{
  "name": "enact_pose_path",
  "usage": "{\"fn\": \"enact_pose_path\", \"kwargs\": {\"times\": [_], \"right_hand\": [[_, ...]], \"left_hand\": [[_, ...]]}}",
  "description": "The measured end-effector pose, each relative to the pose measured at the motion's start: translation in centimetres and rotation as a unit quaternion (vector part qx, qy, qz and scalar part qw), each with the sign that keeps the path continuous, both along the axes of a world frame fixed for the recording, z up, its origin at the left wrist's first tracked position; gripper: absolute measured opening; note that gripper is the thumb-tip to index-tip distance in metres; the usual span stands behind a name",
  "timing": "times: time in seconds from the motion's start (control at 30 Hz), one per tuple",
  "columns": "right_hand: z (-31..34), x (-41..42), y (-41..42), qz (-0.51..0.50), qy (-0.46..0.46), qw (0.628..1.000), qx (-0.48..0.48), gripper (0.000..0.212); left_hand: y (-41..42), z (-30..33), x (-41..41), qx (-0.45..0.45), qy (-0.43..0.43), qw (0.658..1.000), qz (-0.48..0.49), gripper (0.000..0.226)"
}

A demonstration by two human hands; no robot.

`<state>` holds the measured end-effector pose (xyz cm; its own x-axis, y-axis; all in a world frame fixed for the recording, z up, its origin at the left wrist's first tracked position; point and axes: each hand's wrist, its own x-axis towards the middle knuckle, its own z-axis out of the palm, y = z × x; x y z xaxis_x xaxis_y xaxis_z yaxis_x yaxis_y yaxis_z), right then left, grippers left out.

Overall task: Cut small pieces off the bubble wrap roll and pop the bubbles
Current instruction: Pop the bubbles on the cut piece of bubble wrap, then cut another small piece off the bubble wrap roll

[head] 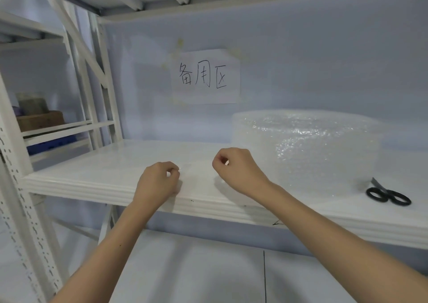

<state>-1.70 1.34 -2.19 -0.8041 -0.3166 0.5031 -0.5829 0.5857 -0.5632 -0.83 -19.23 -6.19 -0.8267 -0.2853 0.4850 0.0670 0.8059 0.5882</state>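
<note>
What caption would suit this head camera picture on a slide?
Both hands, left hand and right hand, pinch a clear bubble wrap piece on the white shelf; roll and scissors wait alongside.

You have one head cam only, wide-angle, looking fwd and slightly down at the white shelf, close, w/ both forearms entering from below.

White shelf, clear glinting bubble wrap roll, black-handled scissors — white paper sign, black characters.
</note>
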Motion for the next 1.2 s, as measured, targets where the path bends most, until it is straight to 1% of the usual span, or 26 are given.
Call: {"fn": "enact_pose_path", "kwargs": {"times": [0.1, 0.2, 0.27, 0.33, 0.4, 0.47, 0.53, 0.57, 0.63, 0.7, 0.73, 0.87, 1.07, 1.17, 1.2], "right_hand": [[0.1, 3.4, 2.2, 0.005, 0.035, 0.999, -0.009, 0.021], [-0.4, 6.4, 5.8, -0.02, 0.077, 0.995, -0.056, 0.023], [-0.8, 7.8, 9.1, -0.069, 0.133, 0.986, -0.077, 0.033], [-1.1, 8.4, 12.9, -0.148, 0.167, 0.972, -0.072, 0.043], [-1.5, 8.2, 16.7, -0.247, 0.163, 0.953, -0.06, 0.04], [-1.9, 7.4, 20.3, -0.346, 0.116, 0.931, -0.013, 0.034], [-2.3, 6.8, 22.8, -0.392, 0.066, 0.917, 0.043, 0.032], [-2.5, 6.0, 23.2, -0.409, 0.053, 0.908, 0.068, 0.034], [-2.4, 6.4, 27.1, -0.461, 0.013, 0.88, 0.112, 0.042], [-2.4, 5.2, 27.7, -0.457, -0.001, 0.88, 0.129, 0.049], [-2.3, 4.9, 27.7, -0.455, -0.016, 0.879, 0.143, 0.049], [-1.4, 3.9, 27.4, -0.443, -0.091, 0.874, 0.176, 0.035], [0.8, 3.7, 27.4, -0.429, -0.184, 0.848, 0.249, 0.027], [1.4, 4.6, 28.1, -0.424, -0.211, 0.827, 0.302, 0.02], [1.5, 5.1, 28.5, -0.424, -0.212, 0.825, 0.307, 0.019]], "left_hand": [[2.1, 0.5, 0.6, 0.004, 0.036, 0.999, -0.032, 0.028], [5.6, 1.0, 1.6, 0.026, 0.047, 0.993, -0.101, 0.026], [8.3, 1.2, 2.3, 0.065, 0.046, 0.983, -0.164, 0.023], [10.9, 1.3, 2.8, 0.122, 0.03, 0.966, -0.226, 0.019], [13.0, 1.2, 3.1, 0.162, 0.004, 0.95, -0.266, 0.02], [14.3, 1.0, 3.1, 0.177, -0.014, 0.941, -0.288, 0.025], [15.1, 0.5, 2.9, 0.18, -0.018, 0.938, -0.295, 0.024], [14.9, 0.4, 2.9, 0.173, -0.02, 0.937, -0.302, 0.022], [18.8, 0.2, 3.2, 0.164, -0.038, 0.926, -0.337, 0.017], [19.5, 0.1, 3.4, 0.159, -0.035, 0.927, -0.338, 0.012], [19.8, 0.1, 3.3, 0.158, -0.031, 0.928, -0.336, 0.01], [20.2, 0.3, 3.4, 0.144, -0.037, 0.924, -0.352, 0.011], [19.4, 0.2, 3.7, 0.135, -0.053, 0.927, -0.345, 0.01], [19.0, 0.1, 3.8, 0.125, -0.061, 0.93, -0.34, 0.009], [19.0, 0.1, 3.9, 0.127, -0.062, 0.931, -0.338, 0.009]]}}
